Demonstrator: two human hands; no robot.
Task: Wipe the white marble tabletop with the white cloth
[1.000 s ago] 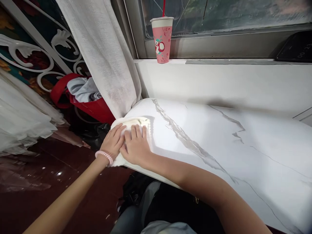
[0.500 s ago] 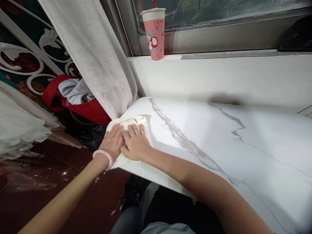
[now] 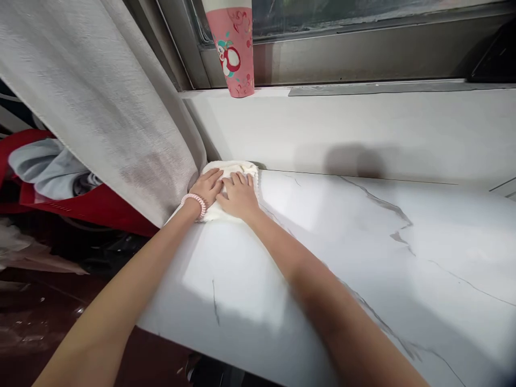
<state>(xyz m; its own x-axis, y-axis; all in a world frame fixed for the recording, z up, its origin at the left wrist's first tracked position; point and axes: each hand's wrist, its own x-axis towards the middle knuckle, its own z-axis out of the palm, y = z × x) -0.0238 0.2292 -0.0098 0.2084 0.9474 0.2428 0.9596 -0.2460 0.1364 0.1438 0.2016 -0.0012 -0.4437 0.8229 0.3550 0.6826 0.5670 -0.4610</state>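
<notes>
A cream-white cloth (image 3: pixel 220 215) lies flat on the white marble-patterned tabletop (image 3: pixel 242 269), at its far left corner by the wall. My left hand (image 3: pixel 206 188), with a pink coil band at the wrist, presses on the cloth's left part, fingers stretched out. Right beside it, my right hand (image 3: pixel 238 196) rests flat on the cloth with its fingers spread. Both palms cover the middle of the cloth, and its far edge touches or nearly touches the wall.
A pink patterned paper cup (image 3: pixel 236 59) stands on the window ledge (image 3: pixel 274 92). A light curtain (image 3: pixel 121 97) hangs against the table's left edge. Left of it is a red bag (image 3: pixel 92 207) with grey fabric inside. A dark object (image 3: pixel 497 59) sits at the ledge's far right.
Both hands have slid the cloth from the table's near left edge away to the far corner by the wall. The view has shifted closer to the tabletop.
</notes>
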